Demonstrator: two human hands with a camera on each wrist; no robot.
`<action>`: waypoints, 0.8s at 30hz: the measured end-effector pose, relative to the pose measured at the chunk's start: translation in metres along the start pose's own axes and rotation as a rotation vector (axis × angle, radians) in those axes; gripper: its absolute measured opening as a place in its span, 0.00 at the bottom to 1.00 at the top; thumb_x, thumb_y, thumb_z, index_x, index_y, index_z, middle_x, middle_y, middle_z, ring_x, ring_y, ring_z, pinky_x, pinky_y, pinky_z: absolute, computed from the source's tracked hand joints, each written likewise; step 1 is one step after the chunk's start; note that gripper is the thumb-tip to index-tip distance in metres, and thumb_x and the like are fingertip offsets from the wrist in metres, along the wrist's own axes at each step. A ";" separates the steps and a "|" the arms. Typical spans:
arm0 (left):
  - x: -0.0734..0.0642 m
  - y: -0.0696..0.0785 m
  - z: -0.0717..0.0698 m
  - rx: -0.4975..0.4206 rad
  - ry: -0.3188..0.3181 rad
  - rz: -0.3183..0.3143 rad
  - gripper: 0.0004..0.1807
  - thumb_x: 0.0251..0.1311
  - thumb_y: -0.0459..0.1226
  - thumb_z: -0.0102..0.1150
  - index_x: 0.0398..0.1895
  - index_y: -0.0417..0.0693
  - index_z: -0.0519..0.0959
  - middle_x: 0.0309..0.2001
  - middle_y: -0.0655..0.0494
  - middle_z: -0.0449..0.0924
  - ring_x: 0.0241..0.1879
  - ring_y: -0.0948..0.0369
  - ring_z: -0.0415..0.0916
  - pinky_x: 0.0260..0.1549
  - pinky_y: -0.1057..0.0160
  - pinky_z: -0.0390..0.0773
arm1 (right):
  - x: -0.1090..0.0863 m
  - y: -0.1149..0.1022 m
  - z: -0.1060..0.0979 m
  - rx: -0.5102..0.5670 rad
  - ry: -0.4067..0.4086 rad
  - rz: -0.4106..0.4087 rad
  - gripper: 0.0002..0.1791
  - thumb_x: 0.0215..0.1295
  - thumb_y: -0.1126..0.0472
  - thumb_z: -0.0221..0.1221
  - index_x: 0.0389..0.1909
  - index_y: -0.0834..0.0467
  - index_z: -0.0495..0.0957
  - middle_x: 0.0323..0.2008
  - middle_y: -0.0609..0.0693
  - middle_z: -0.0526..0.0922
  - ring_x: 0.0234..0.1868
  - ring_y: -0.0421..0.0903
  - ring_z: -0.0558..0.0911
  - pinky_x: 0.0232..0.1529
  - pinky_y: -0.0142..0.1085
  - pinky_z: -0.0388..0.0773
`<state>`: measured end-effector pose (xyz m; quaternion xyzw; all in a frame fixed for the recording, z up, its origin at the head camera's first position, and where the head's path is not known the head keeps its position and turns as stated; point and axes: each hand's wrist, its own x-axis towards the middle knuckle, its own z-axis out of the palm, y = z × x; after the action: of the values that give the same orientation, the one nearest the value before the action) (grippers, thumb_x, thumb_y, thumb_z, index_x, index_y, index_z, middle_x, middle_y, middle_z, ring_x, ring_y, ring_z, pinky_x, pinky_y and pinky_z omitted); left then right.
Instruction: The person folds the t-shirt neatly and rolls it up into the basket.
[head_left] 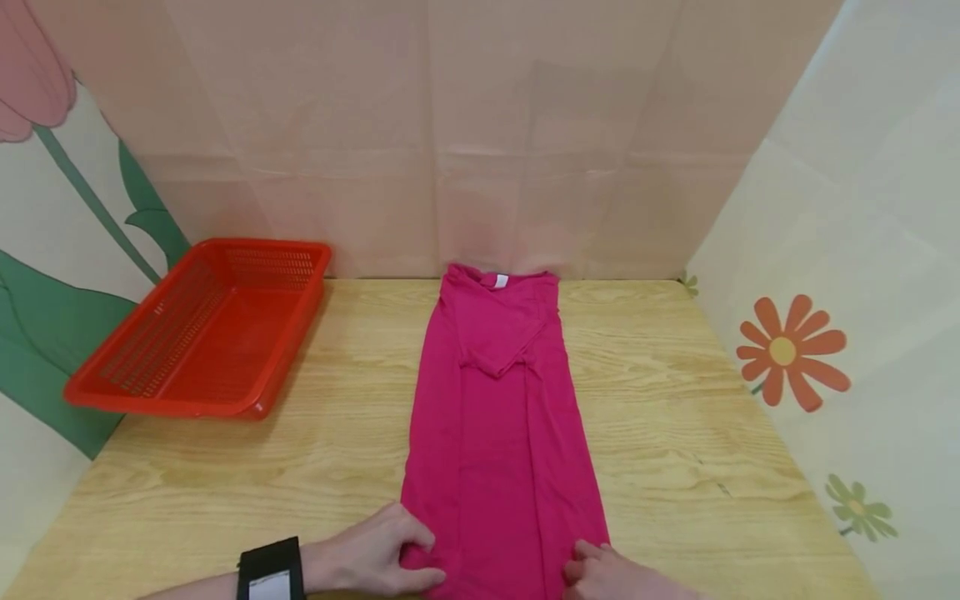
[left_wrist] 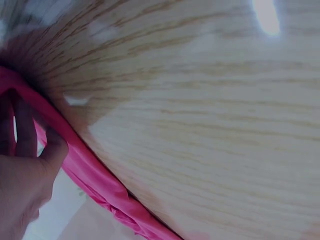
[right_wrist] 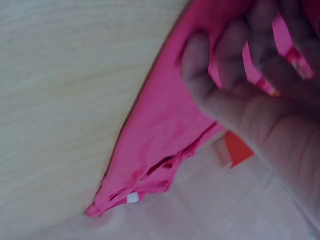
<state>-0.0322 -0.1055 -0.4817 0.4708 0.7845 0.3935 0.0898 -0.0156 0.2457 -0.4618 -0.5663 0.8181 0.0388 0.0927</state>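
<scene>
A bright pink top [head_left: 495, 467] lies lengthwise on the table, its sides folded inward and a small white label [head_left: 501, 281] at its far neck end. Over its lower left edge, my left hand [head_left: 382, 552] rests with bent fingers; the thumb stays apart from the index finger. At the lower right edge, my right hand [head_left: 611, 575] touches the fabric. In the right wrist view, the fingers [right_wrist: 232, 55] are spread with gaps between them, tips on the cloth. The left wrist view has the left fingers [left_wrist: 55, 147] against the pink fabric [left_wrist: 95, 175]. The near hem is out of view.
A red plastic basket [head_left: 258, 387] with slotted sides stands at the table's left. Wood-grain tabletop [head_left: 667, 433] extends on both sides of the top. A pink-beige sheet [head_left: 480, 125] hangs behind, and flower-printed sheets [head_left: 862, 250] flank the table. The left wrist wears a black band [head_left: 270, 554].
</scene>
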 end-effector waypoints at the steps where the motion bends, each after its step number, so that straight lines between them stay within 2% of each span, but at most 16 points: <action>1: -0.001 0.000 0.000 0.010 0.002 0.015 0.23 0.69 0.46 0.60 0.16 0.53 0.68 0.14 0.67 0.59 0.22 0.84 0.48 0.19 0.84 0.56 | -0.001 0.003 -0.001 0.035 -0.009 -0.021 0.05 0.60 0.48 0.63 0.25 0.39 0.81 0.22 0.32 0.73 0.27 0.29 0.60 0.28 0.24 0.53; 3: -0.002 0.001 -0.001 0.001 0.001 0.011 0.19 0.68 0.44 0.62 0.20 0.54 0.68 0.17 0.67 0.60 0.24 0.83 0.50 0.21 0.84 0.58 | -0.004 0.005 -0.008 0.236 -0.088 0.026 0.06 0.60 0.51 0.64 0.24 0.41 0.81 0.20 0.31 0.74 0.24 0.27 0.63 0.26 0.21 0.58; 4: -0.003 0.002 -0.001 -0.020 -0.006 -0.010 0.17 0.68 0.44 0.62 0.22 0.55 0.68 0.19 0.68 0.60 0.25 0.82 0.51 0.23 0.84 0.59 | -0.006 0.007 -0.012 0.385 -0.144 0.091 0.07 0.62 0.51 0.63 0.24 0.41 0.82 0.19 0.31 0.74 0.22 0.26 0.63 0.25 0.22 0.61; 5: -0.004 0.002 -0.002 -0.059 -0.020 -0.042 0.15 0.68 0.44 0.62 0.25 0.55 0.69 0.20 0.69 0.61 0.26 0.82 0.53 0.24 0.83 0.60 | -0.009 0.008 -0.017 0.518 -0.164 0.149 0.06 0.63 0.52 0.63 0.26 0.42 0.82 0.19 0.30 0.75 0.22 0.25 0.65 0.23 0.22 0.64; 8: -0.007 0.004 -0.005 -0.221 -0.069 -0.183 0.11 0.69 0.45 0.61 0.34 0.56 0.69 0.23 0.69 0.62 0.27 0.80 0.57 0.27 0.80 0.64 | -0.019 0.013 -0.029 0.908 -0.161 0.341 0.05 0.67 0.55 0.62 0.31 0.46 0.84 0.22 0.30 0.76 0.23 0.25 0.70 0.24 0.24 0.71; 10: -0.009 0.005 -0.007 -0.325 -0.090 -0.280 0.09 0.70 0.46 0.60 0.42 0.57 0.71 0.24 0.70 0.65 0.27 0.80 0.60 0.29 0.78 0.66 | -0.023 0.020 -0.030 1.046 -0.136 0.386 0.04 0.69 0.57 0.61 0.35 0.49 0.84 0.25 0.31 0.77 0.26 0.26 0.71 0.27 0.26 0.72; 12: -0.010 0.003 -0.009 -0.394 -0.093 -0.331 0.12 0.70 0.46 0.59 0.49 0.55 0.73 0.26 0.71 0.68 0.27 0.79 0.62 0.32 0.76 0.68 | -0.025 0.027 -0.028 1.136 -0.092 0.387 0.05 0.70 0.60 0.60 0.35 0.54 0.83 0.25 0.33 0.75 0.26 0.27 0.70 0.28 0.25 0.71; 15: -0.012 0.000 -0.011 -0.472 -0.096 -0.363 0.16 0.71 0.45 0.57 0.56 0.47 0.76 0.33 0.69 0.75 0.29 0.79 0.65 0.36 0.76 0.71 | -0.024 0.039 -0.009 1.222 -0.043 0.375 0.05 0.70 0.63 0.59 0.34 0.59 0.82 0.23 0.35 0.73 0.24 0.27 0.69 0.28 0.24 0.70; 16: -0.012 -0.001 -0.011 -0.501 -0.105 -0.370 0.17 0.72 0.44 0.56 0.56 0.43 0.77 0.31 0.68 0.74 0.26 0.78 0.63 0.34 0.77 0.70 | -0.024 0.041 -0.005 1.242 -0.017 0.373 0.05 0.69 0.65 0.59 0.34 0.61 0.82 0.23 0.36 0.74 0.25 0.27 0.69 0.28 0.24 0.70; 18: -0.012 -0.003 -0.013 -0.544 -0.109 -0.403 0.17 0.73 0.42 0.54 0.55 0.39 0.79 0.35 0.65 0.78 0.29 0.77 0.66 0.36 0.77 0.70 | -0.024 0.044 0.003 1.272 0.044 0.361 0.05 0.68 0.68 0.58 0.35 0.66 0.81 0.24 0.38 0.77 0.26 0.27 0.71 0.29 0.24 0.70; 20: -0.012 -0.003 -0.014 -0.592 -0.104 -0.467 0.18 0.74 0.42 0.53 0.55 0.37 0.80 0.40 0.60 0.80 0.34 0.75 0.70 0.39 0.76 0.71 | -0.024 0.044 0.005 1.307 0.082 0.394 0.06 0.67 0.69 0.57 0.37 0.69 0.80 0.27 0.38 0.80 0.28 0.27 0.73 0.31 0.24 0.71; 21: -0.012 -0.004 -0.014 -0.622 -0.096 -0.498 0.18 0.74 0.41 0.53 0.55 0.36 0.80 0.40 0.60 0.80 0.36 0.74 0.71 0.40 0.76 0.71 | -0.023 0.041 0.002 1.334 0.116 0.394 0.07 0.66 0.70 0.57 0.37 0.73 0.79 0.27 0.39 0.80 0.28 0.27 0.73 0.30 0.24 0.70; 24: -0.013 -0.004 -0.014 -0.728 -0.060 -0.565 0.19 0.74 0.41 0.54 0.57 0.35 0.79 0.42 0.56 0.82 0.39 0.72 0.74 0.43 0.75 0.72 | -0.023 0.038 0.000 1.396 0.167 0.416 0.12 0.68 0.69 0.58 0.39 0.78 0.76 0.24 0.36 0.77 0.26 0.26 0.71 0.28 0.22 0.68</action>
<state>-0.0348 -0.1248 -0.4776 0.1876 0.6898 0.5898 0.3757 -0.0433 0.2799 -0.4592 -0.2094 0.7470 -0.5181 0.3601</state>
